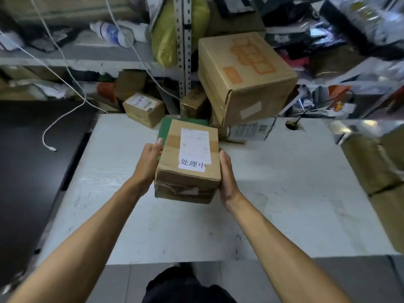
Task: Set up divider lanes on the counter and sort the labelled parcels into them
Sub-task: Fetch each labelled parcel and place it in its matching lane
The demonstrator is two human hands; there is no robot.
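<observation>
Both hands grip a small brown taped cardboard parcel [189,162] above the white tabletop [295,193]: left hand [150,158] on its left side, right hand [227,171] on its right, fingers wrapped round the edges. White shipping label on top (printed 处理中). Green flat piece [164,130] beneath. Large tilted brown carton [244,77] behind; smaller labelled box [143,109] far-left.

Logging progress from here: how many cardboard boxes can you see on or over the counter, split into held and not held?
Held box, in left hand and right hand: 1
Boxes not held, at the counter's far edge: large box, small box, dark box: 3
Total: 4
</observation>
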